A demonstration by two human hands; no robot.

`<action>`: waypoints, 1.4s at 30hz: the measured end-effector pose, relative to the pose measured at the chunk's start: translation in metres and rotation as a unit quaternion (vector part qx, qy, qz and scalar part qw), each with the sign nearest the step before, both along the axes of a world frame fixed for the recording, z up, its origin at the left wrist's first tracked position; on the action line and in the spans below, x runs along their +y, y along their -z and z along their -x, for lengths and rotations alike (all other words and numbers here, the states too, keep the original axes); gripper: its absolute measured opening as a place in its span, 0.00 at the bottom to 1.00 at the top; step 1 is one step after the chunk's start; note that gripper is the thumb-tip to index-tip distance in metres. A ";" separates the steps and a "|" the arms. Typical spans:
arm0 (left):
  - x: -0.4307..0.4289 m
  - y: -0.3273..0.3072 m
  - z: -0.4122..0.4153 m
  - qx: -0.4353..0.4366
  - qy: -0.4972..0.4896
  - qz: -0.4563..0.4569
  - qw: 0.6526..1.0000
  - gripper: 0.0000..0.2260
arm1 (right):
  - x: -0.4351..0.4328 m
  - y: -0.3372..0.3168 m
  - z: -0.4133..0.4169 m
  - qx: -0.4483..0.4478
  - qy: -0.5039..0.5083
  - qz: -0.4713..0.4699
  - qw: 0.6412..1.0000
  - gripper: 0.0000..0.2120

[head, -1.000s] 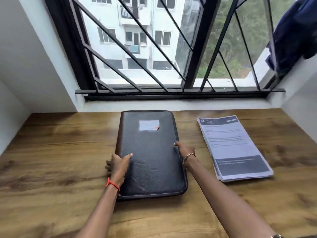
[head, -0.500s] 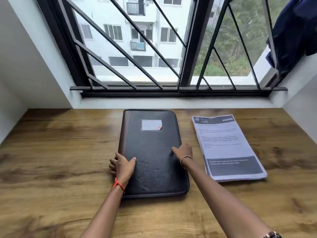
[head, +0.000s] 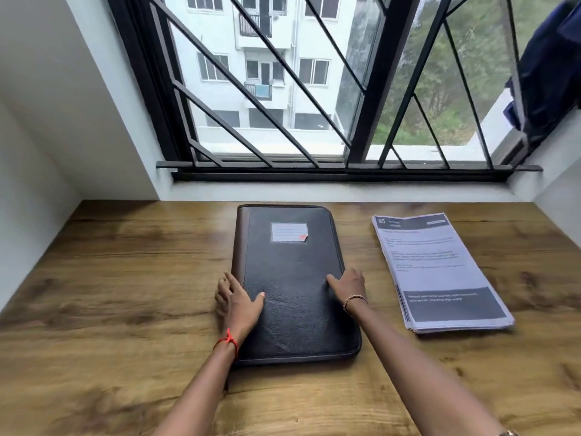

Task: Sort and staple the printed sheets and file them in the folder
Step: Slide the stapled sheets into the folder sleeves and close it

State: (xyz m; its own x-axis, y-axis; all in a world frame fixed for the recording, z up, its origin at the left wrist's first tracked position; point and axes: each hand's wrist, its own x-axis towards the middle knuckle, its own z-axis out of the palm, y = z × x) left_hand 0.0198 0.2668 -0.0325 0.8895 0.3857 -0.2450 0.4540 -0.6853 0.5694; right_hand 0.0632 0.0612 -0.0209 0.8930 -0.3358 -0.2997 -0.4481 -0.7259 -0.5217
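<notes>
A closed black folder with a brown spine and a small white label lies flat in the middle of the wooden desk. My left hand holds its left edge, thumb on the cover and fingers down beside the spine. My right hand holds the right edge, thumb on the cover and fingers over the side. A stack of printed sheets lies to the right of the folder, apart from it. No stapler is in view.
A barred window with its sill runs along the desk's far edge. White walls close in both sides. A dark blue cloth hangs at the upper right. Bare wood lies left of the folder and along the near edge.
Both hands stay at the folder's sides. The view has shifted a little, and the folder now sits slightly nearer the desk's centre.
</notes>
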 end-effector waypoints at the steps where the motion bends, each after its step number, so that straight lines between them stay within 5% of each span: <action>1: 0.004 0.003 0.002 -0.007 0.040 -0.031 0.999 0.40 | 0.001 0.001 0.002 -0.002 0.001 0.007 1.000 0.21; 6: 0.023 0.011 0.003 -0.004 0.181 -0.091 0.979 0.37 | 0.010 0.010 0.013 -0.028 -0.004 0.064 0.998 0.23; 13: 0.030 0.018 -0.006 -0.044 0.235 -0.126 0.963 0.40 | 0.003 0.008 0.010 -0.009 -0.042 0.118 0.992 0.21; 21: 0.031 0.009 -0.052 -0.037 0.229 -0.119 0.965 0.35 | -0.014 0.006 -0.055 -0.020 -0.022 0.107 0.994 0.17; 31: 0.031 0.008 -0.130 -0.037 0.194 -0.128 0.972 0.32 | 0.036 -0.007 -0.211 -0.089 -0.186 0.098 0.974 0.11; 35: 0.029 0.012 -0.157 -0.042 0.181 -0.115 0.976 0.33 | 0.090 -0.016 -0.267 -0.027 -0.335 0.068 0.939 0.11; 42: 0.019 0.017 -0.174 -0.052 0.145 -0.115 0.981 0.43 | 0.164 -0.012 -0.304 0.129 -0.539 0.062 0.830 0.10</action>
